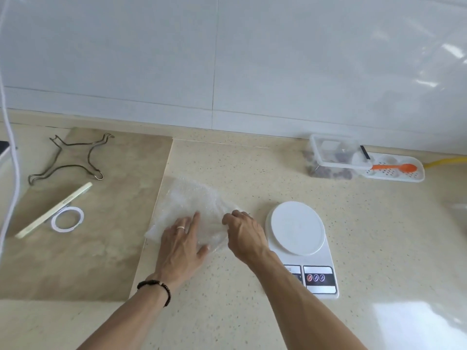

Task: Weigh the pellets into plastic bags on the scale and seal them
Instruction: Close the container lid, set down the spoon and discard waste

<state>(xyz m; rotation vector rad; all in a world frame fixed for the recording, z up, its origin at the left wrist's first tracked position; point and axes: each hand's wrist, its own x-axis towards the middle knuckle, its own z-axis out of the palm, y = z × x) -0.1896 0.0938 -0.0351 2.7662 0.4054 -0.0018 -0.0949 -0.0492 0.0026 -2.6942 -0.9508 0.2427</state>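
Right now you are at the first step, getting one bag free. Your left hand (183,238) lies flat, fingers straight, pressing the stack of plastic bags (192,210) onto the counter (227,286). Your right hand (243,233) has its fingers curled at the stack's right edge (whether they already pinch a sheet, I cannot tell). The scale (299,238) sits bare just right of those fingers. Beyond them, well apart, the pellets (328,170) wait in their lidded tub by the orange spoon (394,168). Next, peel off one bag and open it.
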